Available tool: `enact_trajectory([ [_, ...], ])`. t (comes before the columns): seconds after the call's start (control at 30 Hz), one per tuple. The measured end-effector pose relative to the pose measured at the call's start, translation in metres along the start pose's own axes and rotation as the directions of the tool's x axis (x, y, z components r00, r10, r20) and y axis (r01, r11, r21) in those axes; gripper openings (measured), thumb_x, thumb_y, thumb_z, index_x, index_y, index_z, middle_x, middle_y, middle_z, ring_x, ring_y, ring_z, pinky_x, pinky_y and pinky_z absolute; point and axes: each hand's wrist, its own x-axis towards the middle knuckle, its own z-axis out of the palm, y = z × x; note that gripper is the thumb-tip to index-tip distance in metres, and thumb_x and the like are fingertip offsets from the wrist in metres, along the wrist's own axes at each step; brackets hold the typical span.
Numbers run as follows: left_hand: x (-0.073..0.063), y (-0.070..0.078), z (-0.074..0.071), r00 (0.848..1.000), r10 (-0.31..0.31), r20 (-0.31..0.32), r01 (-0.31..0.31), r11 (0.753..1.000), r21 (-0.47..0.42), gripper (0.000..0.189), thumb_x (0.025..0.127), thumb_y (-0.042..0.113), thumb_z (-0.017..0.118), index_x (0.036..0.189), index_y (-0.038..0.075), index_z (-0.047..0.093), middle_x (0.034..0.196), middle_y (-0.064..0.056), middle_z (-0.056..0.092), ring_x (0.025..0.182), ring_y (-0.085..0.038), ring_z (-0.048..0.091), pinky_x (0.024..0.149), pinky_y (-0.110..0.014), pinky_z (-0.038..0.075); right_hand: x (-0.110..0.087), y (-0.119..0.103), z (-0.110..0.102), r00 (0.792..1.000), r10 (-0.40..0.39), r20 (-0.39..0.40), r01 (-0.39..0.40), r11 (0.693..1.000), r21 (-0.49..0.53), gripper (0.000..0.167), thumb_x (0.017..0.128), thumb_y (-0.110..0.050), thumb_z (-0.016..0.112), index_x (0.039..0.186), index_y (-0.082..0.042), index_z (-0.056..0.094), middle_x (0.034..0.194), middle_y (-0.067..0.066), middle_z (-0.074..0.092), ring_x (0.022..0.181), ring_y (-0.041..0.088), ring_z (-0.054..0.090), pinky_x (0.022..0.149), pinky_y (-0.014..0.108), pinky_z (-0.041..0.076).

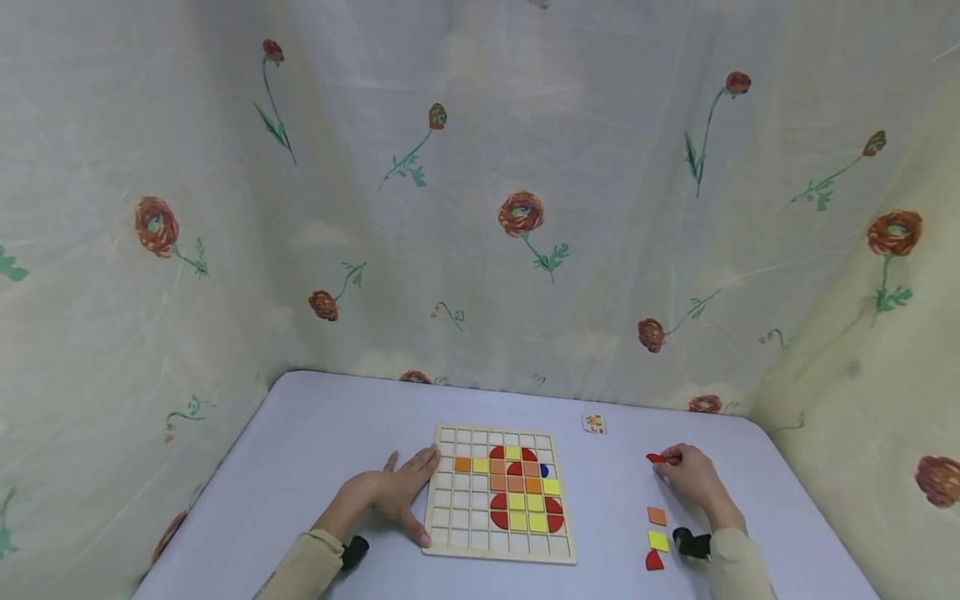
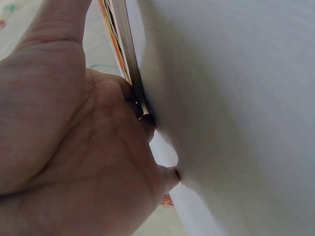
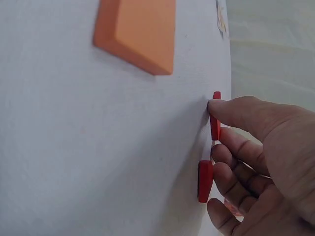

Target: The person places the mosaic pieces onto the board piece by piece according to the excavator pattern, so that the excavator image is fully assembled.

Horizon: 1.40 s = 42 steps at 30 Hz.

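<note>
My left hand [image 1: 397, 493] lies with spread fingers along the left edge of a wooden grid board [image 1: 459, 553], the thumb near its lower left corner. In the left wrist view the board's side [image 2: 129, 54] shows beyond the palm. Right of the board, my right hand [image 1: 692, 477] pinches a red quarter-circle tile [image 3: 215, 118] between thumb and index finger, over the white tabletop. A second red tile [image 3: 205, 181] is close by the other fingers in the right wrist view; in the head view the hand hides it.
Red, yellow and orange tiles and a blue piece [image 1: 544, 471] fill part of the board. Below the right hand lie an orange square [image 1: 656, 517], a yellow square [image 1: 657, 542] and a red quarter-circle [image 1: 654, 561]. A small patterned card [image 1: 594, 424] sits behind. Flowered cloth surrounds the table.
</note>
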Motion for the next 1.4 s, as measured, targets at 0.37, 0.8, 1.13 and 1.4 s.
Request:
enact_trajectory([
  [0.37, 0.003, -0.004, 0.002, 1.0, -0.002, 0.0, 0.002, 1.0, -0.002, 0.13, 0.065, 0.065, 0.077, 0.156, 0.008, 0.002, 0.164, -0.009, -0.003, 0.152, -0.025, -0.002, 0.118, -0.06, 0.001, -0.004, -0.009, 0.002, 1.0, -0.018, 0.002, 0.018, 1.0, -0.009, 0.029, 0.088, -0.018, 0.066, 0.107, 0.003, 0.06, 0.095, 0.016, 0.063, 0.083, 0.025, 0.054, 0.072, 0.034, 0.051],
  [0.8, 0.004, -0.003, 0.001, 1.0, -0.006, 0.005, 0.006, 1.0, -0.009, 0.13, 0.066, 0.064, 0.078, 0.156, 0.008, 0.002, 0.164, -0.009, -0.003, 0.152, -0.025, -0.002, 0.118, -0.06, 0.001, -0.011, -0.041, 0.019, 0.997, -0.082, 0.008, 0.082, 0.997, -0.014, 0.025, 0.085, -0.021, 0.072, 0.097, -0.001, 0.063, 0.086, 0.007, 0.063, 0.076, 0.019, 0.053, 0.065, 0.029, 0.047],
  [1.13, 0.004, -0.002, 0.002, 1.0, -0.024, 0.002, 0.024, 1.0, -0.009, 0.131, 0.064, 0.064, 0.078, 0.156, 0.009, 0.003, 0.164, -0.008, -0.002, 0.152, -0.024, -0.002, 0.118, -0.059, 0.001, -0.032, -0.145, 0.068, 0.961, -0.271, 0.062, 0.264, 0.959, 0.102, 0.018, 0.082, -0.02, 0.076, 0.097, -0.013, 0.068, 0.084, -0.002, 0.061, 0.078, 0.015, 0.051, 0.062, 0.025, 0.045],
  [1.4, 0.001, -0.001, 0.002, 1.0, -0.009, -0.006, 0.009, 1.0, 0.009, 0.13, 0.065, 0.064, 0.077, 0.156, 0.008, 0.003, 0.164, -0.009, -0.002, 0.152, -0.025, -0.001, 0.118, -0.059, 0.002, -0.046, -0.221, 0.104, 0.833, -0.518, 0.195, 0.504, 0.855, 0.118, 0.016, 0.085, -0.025, 0.074, 0.096, -0.013, 0.071, 0.086, -0.005, 0.064, 0.077, 0.011, 0.054, 0.066, 0.023, 0.047],
])
